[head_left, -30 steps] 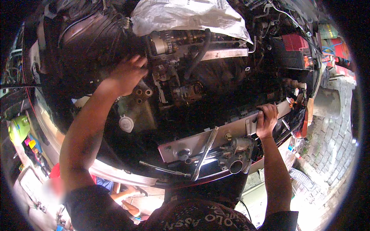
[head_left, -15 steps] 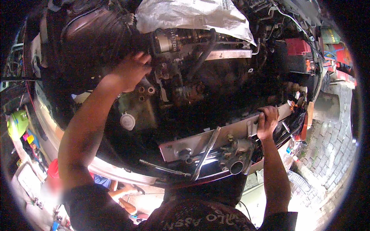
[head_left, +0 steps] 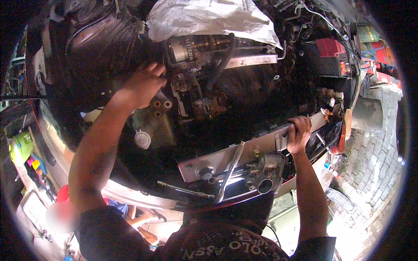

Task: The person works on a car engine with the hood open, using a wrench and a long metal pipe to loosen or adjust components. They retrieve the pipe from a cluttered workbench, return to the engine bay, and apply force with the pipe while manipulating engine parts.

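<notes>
My left hand (head_left: pixel 146 85) reaches into the dark side of a car's engine bay, fingers curled beside the exposed engine (head_left: pixel 189 52); what they grip is hidden. Just below it are round metal fittings (head_left: pixel 166 104) and a white cap (head_left: pixel 143 139). My right hand (head_left: pixel 299 132) has its fingers curled over the top edge of a long silver panel (head_left: pixel 244 157) along the front of the bay. On and before this panel lie a metal housing with a round opening (head_left: pixel 267 172), a long wrench (head_left: pixel 228 174) and a thin socket extension (head_left: pixel 185 190).
A crinkled white sack (head_left: pixel 209 19) covers the back of the engine. A red-topped battery (head_left: pixel 328 58) sits at the right. A person in red (head_left: pixel 63 193) is below left, beside clutter and a green object (head_left: pixel 21 148). Paving (head_left: pixel 379 152) shows at right.
The view has shifted slightly. Both hands keep nearly the same places, with only small movement of the fingers of my left hand.
</notes>
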{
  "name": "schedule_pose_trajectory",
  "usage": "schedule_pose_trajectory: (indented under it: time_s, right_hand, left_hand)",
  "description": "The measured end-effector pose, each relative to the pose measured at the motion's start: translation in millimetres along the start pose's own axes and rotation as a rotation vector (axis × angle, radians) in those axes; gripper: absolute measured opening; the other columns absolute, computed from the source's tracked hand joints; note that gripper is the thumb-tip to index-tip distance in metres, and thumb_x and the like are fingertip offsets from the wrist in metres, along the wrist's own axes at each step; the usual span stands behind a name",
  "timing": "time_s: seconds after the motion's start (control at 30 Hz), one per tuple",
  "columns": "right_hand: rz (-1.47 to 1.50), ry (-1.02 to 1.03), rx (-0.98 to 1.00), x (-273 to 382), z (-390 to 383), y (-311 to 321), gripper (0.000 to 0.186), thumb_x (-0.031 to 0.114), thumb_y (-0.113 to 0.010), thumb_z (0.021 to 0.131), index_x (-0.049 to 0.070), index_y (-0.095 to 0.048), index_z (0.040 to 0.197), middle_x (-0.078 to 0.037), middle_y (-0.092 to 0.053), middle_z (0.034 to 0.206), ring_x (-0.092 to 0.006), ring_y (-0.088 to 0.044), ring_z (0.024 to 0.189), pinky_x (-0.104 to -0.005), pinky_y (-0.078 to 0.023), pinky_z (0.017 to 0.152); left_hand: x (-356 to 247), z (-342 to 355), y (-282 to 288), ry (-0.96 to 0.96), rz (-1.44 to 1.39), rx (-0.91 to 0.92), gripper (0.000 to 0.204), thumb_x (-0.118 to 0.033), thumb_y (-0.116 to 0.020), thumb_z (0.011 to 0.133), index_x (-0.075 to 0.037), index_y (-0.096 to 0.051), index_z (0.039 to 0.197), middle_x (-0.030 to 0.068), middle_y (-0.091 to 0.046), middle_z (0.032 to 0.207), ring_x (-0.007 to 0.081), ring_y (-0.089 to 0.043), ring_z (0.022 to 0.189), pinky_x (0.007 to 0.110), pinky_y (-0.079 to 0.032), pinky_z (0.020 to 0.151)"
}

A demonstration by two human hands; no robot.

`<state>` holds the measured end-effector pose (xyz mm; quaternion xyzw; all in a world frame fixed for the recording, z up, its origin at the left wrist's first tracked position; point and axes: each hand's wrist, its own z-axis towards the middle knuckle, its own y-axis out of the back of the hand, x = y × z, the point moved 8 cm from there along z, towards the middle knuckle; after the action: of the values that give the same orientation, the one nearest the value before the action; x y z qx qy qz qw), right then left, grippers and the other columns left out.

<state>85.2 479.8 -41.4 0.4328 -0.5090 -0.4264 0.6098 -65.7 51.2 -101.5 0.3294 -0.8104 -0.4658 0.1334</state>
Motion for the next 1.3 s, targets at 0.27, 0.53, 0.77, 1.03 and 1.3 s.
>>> schedule_pose_trajectory:
  time_s: [0.27, 0.53, 0.77, 1.03, 1.3]
  right_hand:
    - [-0.052, -0.004, 0.006, -3, -3, -4, 0.018, 0.022, -0.057, 0.084, 0.007, -0.062, 0.093, -0.015, -0.059, 0.095, -0.0391, -0.054, 0.100, -0.0557, -0.034, 0.105]
    - [-0.054, 0.018, -0.008, -4, -3, -4, 0.019, 0.023, -0.055, 0.085, 0.007, -0.061, 0.094, -0.015, -0.060, 0.095, -0.0385, -0.055, 0.096, -0.0567, -0.037, 0.101]
    - [-0.015, 0.066, -0.045, -6, -5, -4, 0.020, 0.024, -0.058, 0.084, 0.008, -0.060, 0.095, -0.014, -0.058, 0.093, -0.0383, -0.054, 0.096, -0.0561, -0.038, 0.099]
    - [-0.066, 0.003, -0.044, -12, -8, -5, 0.019, 0.022, -0.061, 0.081, 0.008, -0.060, 0.093, -0.014, -0.058, 0.094, -0.0391, -0.053, 0.099, -0.0571, -0.038, 0.100]
    - [-0.103, -0.017, 0.042, -14, -10, -9, 0.022, 0.023, -0.061, 0.082, 0.007, -0.062, 0.098, -0.013, -0.060, 0.103, -0.0389, -0.052, 0.107, -0.0561, -0.035, 0.102]
  left_hand:
    - [-2, -3, 2, 0.006, -0.060, -0.112, 0.044, 0.001, -0.067, 0.073, -0.004, -0.064, 0.117, 0.0178, -0.045, 0.145, 0.0379, -0.040, 0.137, 0.049, -0.035, 0.112]
    - [4, 2, -5, 0.003, -0.064, -0.054, 0.053, -0.004, -0.071, 0.072, -0.007, -0.060, 0.123, 0.0170, -0.043, 0.148, 0.0372, -0.039, 0.137, 0.051, -0.038, 0.109]
    - [4, 2, -5, 0.115, -0.138, -0.014, 0.078, -0.010, -0.082, 0.057, -0.009, -0.056, 0.131, 0.0200, -0.039, 0.149, 0.0396, -0.037, 0.138, 0.048, -0.036, 0.112]
    - [6, 2, 0, 0.079, -0.126, -0.083, 0.082, -0.020, -0.086, 0.058, -0.008, -0.055, 0.132, 0.0244, -0.041, 0.146, 0.0428, -0.040, 0.135, 0.047, -0.036, 0.113]
    - [12, 0, 11, 0.209, -0.343, -0.132, 0.059, -0.047, -0.057, 0.092, -0.007, -0.053, 0.135, 0.0266, -0.046, 0.141, 0.0442, -0.042, 0.132, 0.051, -0.036, 0.111]
